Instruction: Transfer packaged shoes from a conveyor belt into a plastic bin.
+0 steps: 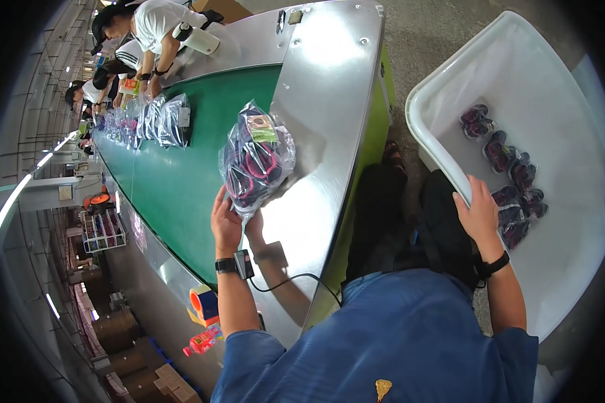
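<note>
My left hand (227, 223) is closed on the lower end of a clear plastic bag (257, 158) of dark shoes with pink trim. The bag lies across the seam between the green conveyor belt (212, 107) and its metal edge (316, 127), a coloured label showing near its top. On the right, my right hand (478, 211) grips the near rim of a big white bin (427, 127), thumb outside and fingers over the edge. Several bagged dark shoes (511, 168) lie inside the bin. Each of my wrists has a black band.
Farther up the belt stand several more clear bags (171, 121). Co-workers (158, 33) in light tops bend over its far end. A white bottle (198, 39) is at the far edge. Tape (204, 303) and a red-capped bottle (202, 341) sit left of my forearm. A cable (289, 277) trails from my left wrist.
</note>
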`<state>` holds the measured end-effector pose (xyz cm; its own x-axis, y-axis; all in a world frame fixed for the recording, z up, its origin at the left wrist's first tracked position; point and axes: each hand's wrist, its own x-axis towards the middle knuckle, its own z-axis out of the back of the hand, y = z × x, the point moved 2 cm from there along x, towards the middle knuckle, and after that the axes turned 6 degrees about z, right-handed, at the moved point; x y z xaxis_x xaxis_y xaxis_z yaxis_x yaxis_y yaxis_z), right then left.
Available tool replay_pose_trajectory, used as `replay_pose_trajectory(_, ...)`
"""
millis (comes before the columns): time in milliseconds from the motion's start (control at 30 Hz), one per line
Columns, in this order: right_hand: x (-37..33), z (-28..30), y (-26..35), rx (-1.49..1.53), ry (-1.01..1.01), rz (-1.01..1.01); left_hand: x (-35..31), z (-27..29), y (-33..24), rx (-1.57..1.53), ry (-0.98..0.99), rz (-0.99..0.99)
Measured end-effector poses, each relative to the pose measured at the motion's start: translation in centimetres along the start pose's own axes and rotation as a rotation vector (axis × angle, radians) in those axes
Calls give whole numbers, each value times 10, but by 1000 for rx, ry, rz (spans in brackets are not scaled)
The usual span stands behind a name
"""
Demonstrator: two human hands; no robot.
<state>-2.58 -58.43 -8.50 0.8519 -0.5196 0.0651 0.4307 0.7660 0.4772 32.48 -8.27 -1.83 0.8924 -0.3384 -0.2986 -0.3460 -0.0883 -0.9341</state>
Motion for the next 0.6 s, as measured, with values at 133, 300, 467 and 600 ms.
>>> replay_pose_trajectory(133, -7, 1, -5, -5, 19, -31, -13, -50, -18, -105, -29, 75)
replay_pose_trajectory(300, -13, 2, -3, 55, 27, -9, 34, -37, -9, -81, -50, 132)
replay_pose_trajectory(467, 3, 34, 40, 173, -185, 239, 37, -87, -9, -119, -58, 148)
replay_pose_trajectory(600, 23, 83, 115, 230, -255, 460, 2, -190, -10, -153, 81, 149)
